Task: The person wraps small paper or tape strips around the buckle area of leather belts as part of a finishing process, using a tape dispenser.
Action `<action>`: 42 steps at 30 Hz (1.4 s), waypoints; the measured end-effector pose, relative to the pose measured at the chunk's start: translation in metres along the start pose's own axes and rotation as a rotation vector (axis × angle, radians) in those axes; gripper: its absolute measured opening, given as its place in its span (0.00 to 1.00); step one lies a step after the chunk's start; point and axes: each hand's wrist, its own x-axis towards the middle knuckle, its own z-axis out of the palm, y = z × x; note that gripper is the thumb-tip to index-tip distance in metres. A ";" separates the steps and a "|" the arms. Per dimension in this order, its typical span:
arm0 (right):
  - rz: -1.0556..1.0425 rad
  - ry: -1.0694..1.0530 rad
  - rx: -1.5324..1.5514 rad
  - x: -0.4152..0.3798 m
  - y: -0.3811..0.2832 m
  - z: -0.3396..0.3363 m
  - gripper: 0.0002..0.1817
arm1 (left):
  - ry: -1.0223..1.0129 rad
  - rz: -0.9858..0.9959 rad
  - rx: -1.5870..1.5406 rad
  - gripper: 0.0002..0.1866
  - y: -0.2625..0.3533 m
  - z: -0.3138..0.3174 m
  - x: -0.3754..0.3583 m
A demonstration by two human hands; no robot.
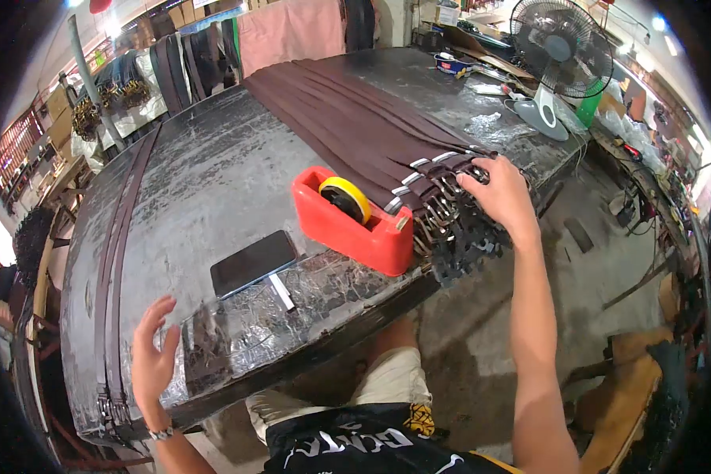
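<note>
A wide row of dark brown belts (347, 118) lies across the table, with metal buckles (441, 213) bunched at its near right edge. White bands (407, 183) cross several belts near the buckles. My right hand (499, 196) is at the far side of this bunch, thumb and fingers closed on the buckle end of a belt. Above the table's left part, my left hand (153, 353) is held up with fingers apart and nothing in it. Close to that hand, a few separate belts (112, 284) lie lengthwise, their buckles at the near left corner.
A red tape dispenser (347, 229) with a yellow roll stands beside the belt row. Left of it lie a dark phone (253, 263) and a small white strip (280, 291). A fan (557, 55) stands at the table's far right. More belts (174, 71) hang behind the table.
</note>
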 end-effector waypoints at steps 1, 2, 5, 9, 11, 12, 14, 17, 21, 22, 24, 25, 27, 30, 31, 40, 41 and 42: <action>0.001 0.008 -0.006 -0.001 0.001 0.001 0.27 | 0.032 -0.021 0.016 0.20 -0.010 -0.001 -0.011; -0.002 0.014 -0.009 -0.002 0.003 0.003 0.27 | 0.066 -0.046 0.034 0.20 -0.018 -0.005 -0.018; -0.046 0.038 0.049 -0.017 0.009 0.005 0.29 | 0.136 -0.090 0.082 0.19 -0.016 -0.007 -0.038; -0.014 0.158 -0.045 -0.040 0.002 0.008 0.27 | 0.187 -0.106 0.122 0.19 -0.028 0.009 -0.059; 0.057 0.191 -0.124 -0.046 0.003 0.011 0.25 | 0.239 -0.102 0.192 0.18 -0.032 0.022 -0.063; 0.110 0.187 -0.146 -0.048 0.000 0.011 0.23 | 0.250 -0.082 0.286 0.18 -0.033 0.024 -0.063; 0.138 0.186 -0.158 -0.051 -0.004 0.016 0.21 | 0.251 -0.079 0.306 0.18 -0.033 0.023 -0.062; 0.160 0.208 -0.223 -0.053 -0.006 0.022 0.20 | 0.260 -0.088 0.254 0.19 -0.036 0.022 -0.060; 0.113 0.294 -0.237 -0.060 -0.010 0.020 0.19 | 0.272 -0.080 0.289 0.18 -0.036 0.023 -0.060; 0.082 0.342 -0.244 -0.063 -0.012 0.018 0.18 | 0.278 -0.085 0.293 0.18 -0.034 0.023 -0.060; 0.028 0.467 -0.151 -0.073 -0.038 0.008 0.13 | 0.294 -0.092 0.300 0.17 -0.034 0.023 -0.058; 0.075 0.447 0.003 -0.082 -0.060 0.002 0.12 | 0.299 -0.093 0.305 0.17 -0.034 0.024 -0.058; 0.127 0.320 0.378 -0.103 -0.108 0.010 0.09 | 0.311 -0.099 0.303 0.17 -0.035 0.025 -0.056; -0.045 -0.045 0.698 -0.126 -0.192 0.031 0.07 | 0.327 -0.108 0.285 0.17 -0.034 0.026 -0.055; -0.144 -0.114 0.714 -0.130 -0.201 0.046 0.07 | 0.330 -0.105 0.276 0.18 -0.036 0.027 -0.056; -0.284 -0.266 0.467 -0.140 -0.239 0.099 0.18 | 0.333 -0.096 0.301 0.17 -0.038 0.028 -0.056; -0.284 -0.261 0.447 -0.140 -0.240 0.100 0.18 | 0.336 -0.092 0.304 0.16 -0.038 0.028 -0.056; -0.285 -0.257 0.428 -0.140 -0.240 0.101 0.18 | 0.335 -0.094 0.297 0.16 -0.038 0.028 -0.056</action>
